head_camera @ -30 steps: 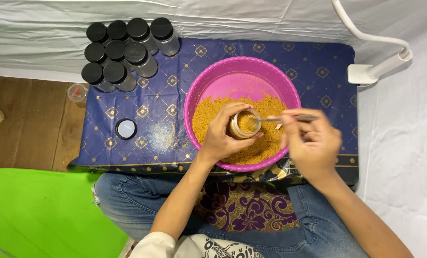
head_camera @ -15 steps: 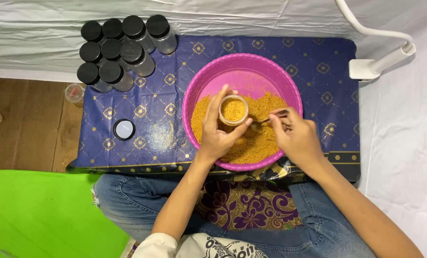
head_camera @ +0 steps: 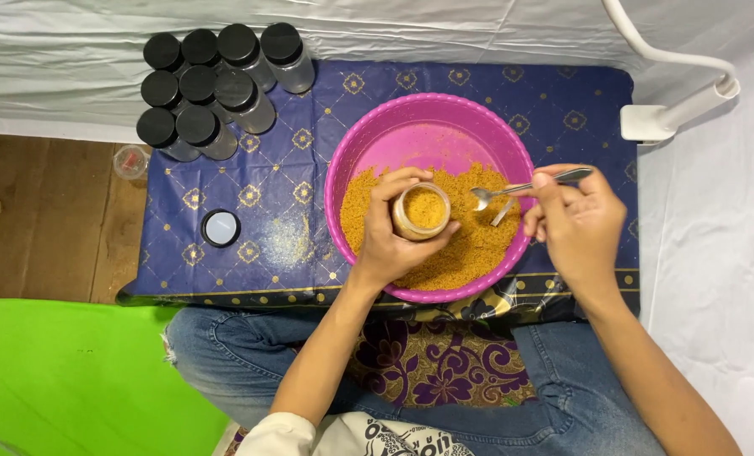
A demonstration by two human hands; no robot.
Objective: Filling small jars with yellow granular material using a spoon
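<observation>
Capped black-lidded jars (head_camera: 212, 89) cluster; loose lid (head_camera: 221, 228) on blue cloth (head_camera: 292, 245).

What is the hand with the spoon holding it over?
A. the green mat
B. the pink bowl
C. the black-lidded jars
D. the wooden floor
B: the right hand holds the spoon with its scoop end above the pink bowl of orange-yellow crumbs, right beside the small open jar that the left hand grips over the same bowl.
</observation>
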